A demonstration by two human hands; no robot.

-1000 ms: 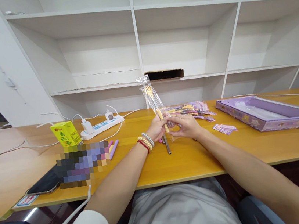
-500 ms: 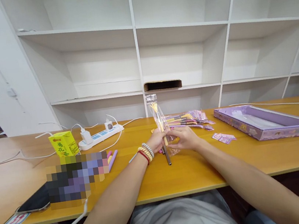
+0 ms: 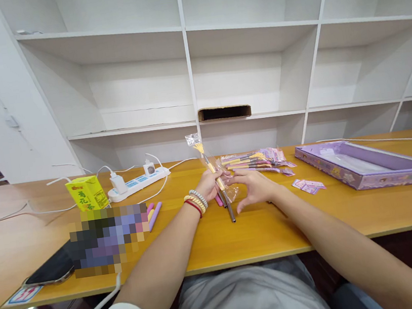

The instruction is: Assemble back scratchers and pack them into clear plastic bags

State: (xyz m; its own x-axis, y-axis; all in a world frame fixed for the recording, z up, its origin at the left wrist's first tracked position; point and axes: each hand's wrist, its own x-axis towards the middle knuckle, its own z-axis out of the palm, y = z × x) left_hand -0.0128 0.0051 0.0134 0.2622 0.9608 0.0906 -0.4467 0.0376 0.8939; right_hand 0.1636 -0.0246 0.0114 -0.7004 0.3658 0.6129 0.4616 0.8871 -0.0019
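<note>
Clear plastic sleeve [image 3: 208, 167] with a yellow hand-topped pen inside stands tilted at frame centre, its top leaning to the upper left above the orange wooden counter [image 3: 262, 228]. At its lower end the left hand [image 3: 210, 183], with beaded bracelets on the wrist, has its fingers clenched around the sleeve. Just right of it, the right hand [image 3: 252, 188] touches the crumpled bottom of the sleeve, thumb and forefinger spread in an arc, not clamped. Under both hands a dark metal pen [image 3: 231, 211] lies on the counter. Left of centre lie pastel pink and purple sticks [image 3: 154, 214], and a black phone [image 3: 51, 268] lies at lower left. Farther back are a yellow drink carton [image 3: 83, 193], a white power strip [image 3: 138, 180], a pile of bagged pens [image 3: 256, 160] and, at right, a purple shallow box [image 3: 365, 168]. White shelving [image 3: 189, 64] fills the background.
</note>
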